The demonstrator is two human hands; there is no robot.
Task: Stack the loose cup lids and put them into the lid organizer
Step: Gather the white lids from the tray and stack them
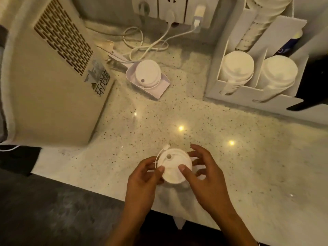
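Both hands raised over the front edge of the speckled surface (230,166), sharing one white stack of lids (174,168). Left hand (142,176) closed on the stack's left side, thumb tip pressed on the top face, fingers curled under and behind. Right hand (205,173) closed on the right side, thumb tip likewise on the top face, fingers spread round the far rim. Top lid facing up, sip hole toward the far left, a small tethered plug (166,147) sticking out past the rim just above the left hand. Below the stack, something pale and blurred, too unclear to name. Farther back, near the middle of the surface, another white lid (148,75) resting in a white scoop-shaped tray (159,91), well apart from both hands. At the back right corner, the white lid organizer (230,89), two front compartments each filled with a column of lids, more stacked behind. At the left edge, a beige vented appliance (53,77); along the back edge, white cables (150,45) running to wall sockets.
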